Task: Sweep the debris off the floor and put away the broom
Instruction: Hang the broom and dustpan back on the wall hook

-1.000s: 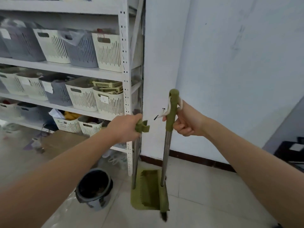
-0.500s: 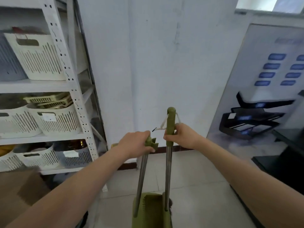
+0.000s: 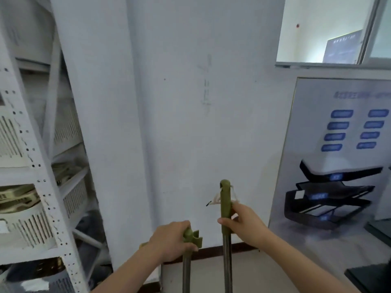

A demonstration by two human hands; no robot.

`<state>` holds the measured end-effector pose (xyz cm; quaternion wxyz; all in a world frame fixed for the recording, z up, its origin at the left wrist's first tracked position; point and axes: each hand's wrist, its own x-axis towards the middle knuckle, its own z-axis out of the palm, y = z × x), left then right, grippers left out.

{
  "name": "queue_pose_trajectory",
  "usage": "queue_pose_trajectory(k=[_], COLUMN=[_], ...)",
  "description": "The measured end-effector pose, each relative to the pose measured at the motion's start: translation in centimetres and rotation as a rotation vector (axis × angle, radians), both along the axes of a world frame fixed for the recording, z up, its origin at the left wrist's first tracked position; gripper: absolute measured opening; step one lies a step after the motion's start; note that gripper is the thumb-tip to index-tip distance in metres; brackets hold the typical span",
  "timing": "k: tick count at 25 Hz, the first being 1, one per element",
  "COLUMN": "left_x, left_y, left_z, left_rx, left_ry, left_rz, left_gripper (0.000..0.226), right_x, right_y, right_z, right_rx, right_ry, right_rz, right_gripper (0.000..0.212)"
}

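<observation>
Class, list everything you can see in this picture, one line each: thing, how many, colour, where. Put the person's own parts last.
tall handle: one, green grip on metal pole, pale string loop at top, centre
short handle: one, green clip top on metal pole, left of the tall one
shelf rack: one, white, left edge
baskets: several, cream, slotted, on the rack's shelves
wall: one, white, straight ahead
skirting: one strip, dark, at the wall's foot
poster board: one, pale with blue labels, right
window: one, top right
floor: pale, bottom
left hand: grips the short handle
right hand: grips the tall handle
</observation>
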<state>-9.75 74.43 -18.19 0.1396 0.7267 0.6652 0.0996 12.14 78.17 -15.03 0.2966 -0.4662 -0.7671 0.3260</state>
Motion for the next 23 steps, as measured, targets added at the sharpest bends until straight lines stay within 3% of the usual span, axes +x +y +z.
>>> queue_pose_trajectory(k=[8, 13, 23], left_x=[0.9, -0.1, -5.1], left_y=[11.0, 17.4, 28.7], left_z=[4.6, 7.3, 10.6], left_rx=[0.118, 0.19, 0.215], left_ry=[0.051, 0.082, 0.126], left_rz=[0.026, 0.005, 0.019], left_gripper=[0.036, 0.034, 0.031], right_x=[-0.3, -3.3, -9.7], right_y=[12.2, 18.6, 29.1], right_z=[5.3, 8.5, 13.1], right_rx=[0.129, 0.18, 0.241], right_ry=[0.169, 0.255, 0.288], right_rz=[0.009, -0.034, -0.072], right_gripper=[0.021, 0.011, 0.03])
